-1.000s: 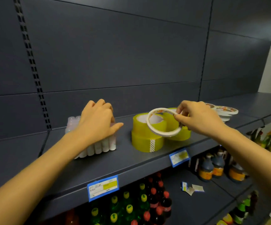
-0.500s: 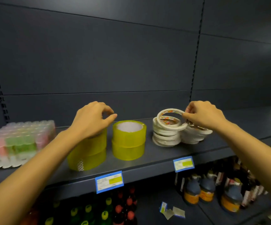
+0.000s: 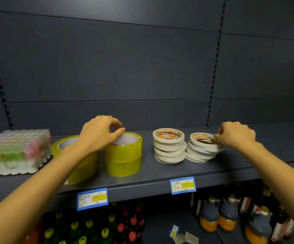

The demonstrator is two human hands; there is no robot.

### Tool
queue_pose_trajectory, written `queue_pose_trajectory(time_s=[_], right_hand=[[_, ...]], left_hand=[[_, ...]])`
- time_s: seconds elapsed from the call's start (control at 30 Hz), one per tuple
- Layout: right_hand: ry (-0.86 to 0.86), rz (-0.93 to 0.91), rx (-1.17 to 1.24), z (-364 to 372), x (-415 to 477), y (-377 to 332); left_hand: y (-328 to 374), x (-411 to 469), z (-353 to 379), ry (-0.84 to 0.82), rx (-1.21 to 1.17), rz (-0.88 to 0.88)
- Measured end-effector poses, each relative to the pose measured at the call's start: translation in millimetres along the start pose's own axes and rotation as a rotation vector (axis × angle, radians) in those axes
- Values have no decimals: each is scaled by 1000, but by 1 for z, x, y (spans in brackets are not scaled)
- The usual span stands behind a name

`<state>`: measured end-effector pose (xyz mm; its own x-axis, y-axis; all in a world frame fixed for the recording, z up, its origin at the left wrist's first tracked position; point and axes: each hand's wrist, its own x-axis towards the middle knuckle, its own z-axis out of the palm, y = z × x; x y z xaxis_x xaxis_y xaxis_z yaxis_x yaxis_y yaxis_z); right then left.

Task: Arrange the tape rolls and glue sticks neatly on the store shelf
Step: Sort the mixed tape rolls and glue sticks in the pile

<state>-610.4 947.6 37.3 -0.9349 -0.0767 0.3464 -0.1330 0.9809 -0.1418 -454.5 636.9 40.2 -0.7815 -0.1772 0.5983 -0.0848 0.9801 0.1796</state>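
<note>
One view only: your head camera; wide-angle, facing forward, slightly down. Range: close to the shelf [image 3: 160,172].

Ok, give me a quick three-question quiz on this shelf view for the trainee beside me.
1. True or false: the glue stick pack sits to the right of all the tape on the shelf.
2. What does the left hand touch? A) a white stack B) the right yellow tape stack C) a price tag
3. How many white tape stacks stand on the shelf, and which does the right hand touch?

Key: 1 false, it sits to their left. 2 B. 3 two: the left white tape stack and the right white tape stack; the hand touches the right one.
</note>
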Motion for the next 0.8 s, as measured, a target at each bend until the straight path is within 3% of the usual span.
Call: queue_pose_trajectory(time_s=[0.2, 0.5, 0.8], right_hand=[[241, -460, 244, -14, -15, -76], [138, -1050, 504, -22, -114, -255], [53, -1309, 569, -20, -222, -402]], left_hand=[[-27, -27, -19, 99, 75, -88], [-111, -118, -101, 152, 298, -303], [-207, -246, -205, 175, 476, -530]])
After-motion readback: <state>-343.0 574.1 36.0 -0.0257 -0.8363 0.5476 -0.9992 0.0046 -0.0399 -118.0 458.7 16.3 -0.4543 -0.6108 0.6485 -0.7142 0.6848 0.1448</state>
